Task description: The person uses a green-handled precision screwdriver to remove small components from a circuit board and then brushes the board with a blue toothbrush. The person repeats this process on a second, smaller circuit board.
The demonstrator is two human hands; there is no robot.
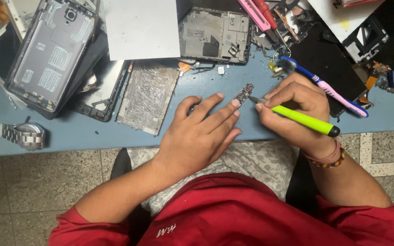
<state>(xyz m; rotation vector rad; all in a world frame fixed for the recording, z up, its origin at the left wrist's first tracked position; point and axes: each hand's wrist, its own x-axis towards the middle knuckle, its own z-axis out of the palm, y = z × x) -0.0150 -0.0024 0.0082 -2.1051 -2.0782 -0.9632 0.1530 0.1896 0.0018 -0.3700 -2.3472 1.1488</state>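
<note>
A small dark circuit board strip [244,92] lies on the blue table [92,134] near its front edge. My left hand [199,130] rests flat on the table, fingertips pressing the lower end of the board. My right hand [297,102] grips a screwdriver with a bright green handle [304,119]; its metal tip touches the board from the right.
A blue and pink toothbrush [324,86] lies behind my right hand. Phone frames [215,34], a back cover [53,50], a metal plate [147,95] and a white sheet [140,27] fill the back. A metal wristwatch [21,133] lies at the left edge. Loose parts crowd the far right.
</note>
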